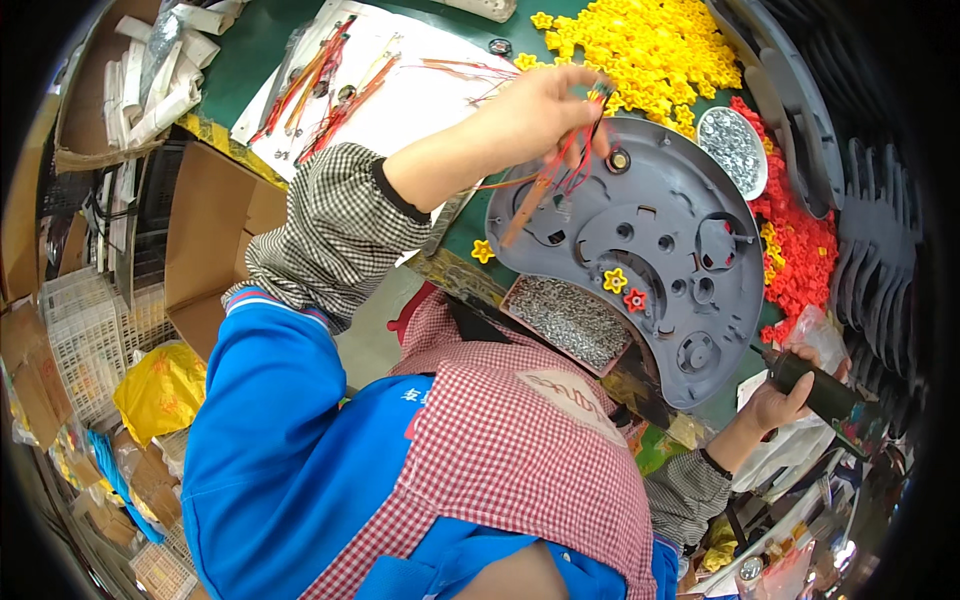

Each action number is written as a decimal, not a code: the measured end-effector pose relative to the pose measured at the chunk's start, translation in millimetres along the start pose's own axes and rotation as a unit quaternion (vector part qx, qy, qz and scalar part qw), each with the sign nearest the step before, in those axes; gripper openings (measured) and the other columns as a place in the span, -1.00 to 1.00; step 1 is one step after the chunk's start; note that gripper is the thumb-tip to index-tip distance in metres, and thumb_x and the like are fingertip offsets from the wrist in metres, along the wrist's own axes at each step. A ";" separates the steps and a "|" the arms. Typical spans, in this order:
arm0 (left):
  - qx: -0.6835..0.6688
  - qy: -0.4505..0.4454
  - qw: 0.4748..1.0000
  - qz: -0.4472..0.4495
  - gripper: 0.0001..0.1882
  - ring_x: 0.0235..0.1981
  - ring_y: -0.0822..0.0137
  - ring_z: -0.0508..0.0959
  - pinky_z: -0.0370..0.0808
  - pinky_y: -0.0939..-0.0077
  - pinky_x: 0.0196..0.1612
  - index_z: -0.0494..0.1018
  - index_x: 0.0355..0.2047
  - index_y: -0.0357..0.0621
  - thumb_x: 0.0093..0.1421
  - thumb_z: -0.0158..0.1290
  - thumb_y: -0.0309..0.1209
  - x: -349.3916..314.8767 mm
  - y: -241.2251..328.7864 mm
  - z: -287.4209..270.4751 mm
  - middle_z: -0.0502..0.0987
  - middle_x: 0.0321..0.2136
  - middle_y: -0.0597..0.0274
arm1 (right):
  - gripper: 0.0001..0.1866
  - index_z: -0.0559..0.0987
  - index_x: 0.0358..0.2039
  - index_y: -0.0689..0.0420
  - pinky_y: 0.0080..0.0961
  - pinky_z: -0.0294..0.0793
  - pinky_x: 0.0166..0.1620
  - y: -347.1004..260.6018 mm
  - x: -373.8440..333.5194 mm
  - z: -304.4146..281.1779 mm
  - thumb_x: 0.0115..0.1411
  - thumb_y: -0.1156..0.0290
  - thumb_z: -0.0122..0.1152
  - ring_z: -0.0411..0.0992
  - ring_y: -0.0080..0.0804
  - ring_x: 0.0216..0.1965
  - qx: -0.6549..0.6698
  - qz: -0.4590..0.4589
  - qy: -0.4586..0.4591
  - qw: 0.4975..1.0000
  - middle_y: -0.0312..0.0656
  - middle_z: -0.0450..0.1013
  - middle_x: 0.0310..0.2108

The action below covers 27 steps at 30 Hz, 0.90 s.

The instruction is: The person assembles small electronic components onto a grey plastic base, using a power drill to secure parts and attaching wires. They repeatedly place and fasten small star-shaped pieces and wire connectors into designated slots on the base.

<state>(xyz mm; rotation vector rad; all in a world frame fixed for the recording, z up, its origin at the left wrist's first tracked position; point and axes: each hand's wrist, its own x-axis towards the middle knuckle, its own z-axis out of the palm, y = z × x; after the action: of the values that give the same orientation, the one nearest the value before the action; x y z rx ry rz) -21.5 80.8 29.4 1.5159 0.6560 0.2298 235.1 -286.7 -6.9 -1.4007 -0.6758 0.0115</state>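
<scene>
My left hand (545,108) is over the upper left part of a grey curved plastic shell (725,320). Its fingers are pinched on a bundle of thin red and orange wires (578,180) that dangles over the shell. A small round black part (620,160) sits in the shell close to my fingertips. One yellow star-shaped piece (615,280) and one red star-shaped piece (635,299) lie in its middle. My right hand (775,405), off the shell's lower right side, is wrapped round a dark electric screwdriver (828,402).
Yellow star pieces (640,45) and red pieces (800,240) are heaped beyond the shell. A white bowl (762,180) and a tray (580,362) hold small metal parts. More wire bundles (320,80) lie on white sheeting. Grey shells (885,250) are stacked at right.
</scene>
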 end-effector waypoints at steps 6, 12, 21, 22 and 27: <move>0.416 0.194 0.809 0.368 -0.75 -0.40 0.23 0.58 0.51 0.37 -0.36 0.59 -0.16 -0.10 0.16 0.20 -0.32 -17.0 -11.3 -5.3 0.60 -0.39 0.21 | -0.12 -0.02 0.39 0.17 -0.17 0.32 -0.02 -39.9 -13.9 -11.7 0.17 0.29 0.22 0.37 -0.26 -0.26 0.058 0.055 -0.056 0.995 -0.05 0.39 -0.35; 0.566 0.122 0.799 0.162 -0.79 -0.43 0.26 0.53 0.50 0.39 -0.38 0.61 -0.48 -0.05 -0.04 0.32 -0.22 -78.4 -21.1 14.8 0.52 -0.48 0.32 | 0.02 -0.01 0.40 0.16 -0.31 0.35 -0.13 -65.7 -21.7 0.1 0.06 0.18 0.39 0.32 -0.37 -0.36 0.019 0.108 -0.106 0.988 -0.19 0.35 -0.40; 0.285 0.249 0.885 0.271 -0.95 -0.36 0.44 0.57 0.48 0.55 -0.31 0.59 -0.40 -0.14 0.11 0.18 -0.47 -74.4 -9.6 -3.6 0.59 -0.41 0.36 | 0.05 0.08 0.39 0.11 -0.37 0.42 -0.32 -99.2 -49.1 26.5 0.04 -0.03 0.46 0.38 -0.42 -0.49 0.199 0.072 -0.166 0.963 -0.30 0.38 -0.49; 0.180 0.298 0.883 0.316 -0.94 -0.37 0.50 0.57 0.48 0.59 -0.29 0.60 -0.36 -0.18 0.16 0.16 -0.48 -74.0 -6.4 -6.6 0.61 -0.40 0.36 | 0.07 0.07 0.38 0.15 -0.33 0.44 -0.31 -94.5 -55.5 44.7 0.03 -0.01 0.47 0.39 -0.41 -0.49 0.269 0.086 -0.180 0.942 -0.29 0.40 -0.49; -0.305 0.284 0.890 0.186 -0.74 -0.35 0.26 0.60 0.54 0.35 -0.25 0.49 -0.16 -0.24 0.36 0.01 -0.28 -33.7 17.2 32.2 0.57 -0.44 0.17 | 0.01 0.13 0.31 0.19 -0.30 0.42 -0.25 -73.4 -82.9 123.6 0.04 -0.09 0.41 0.39 -0.36 -0.45 0.270 0.169 -0.171 0.932 -0.23 0.40 -0.48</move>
<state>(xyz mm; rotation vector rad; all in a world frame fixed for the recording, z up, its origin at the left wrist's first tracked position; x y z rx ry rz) -27.3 37.0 52.1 0.9339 0.6529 1.1035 85.3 -223.1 25.9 -0.9664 -0.6437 0.6817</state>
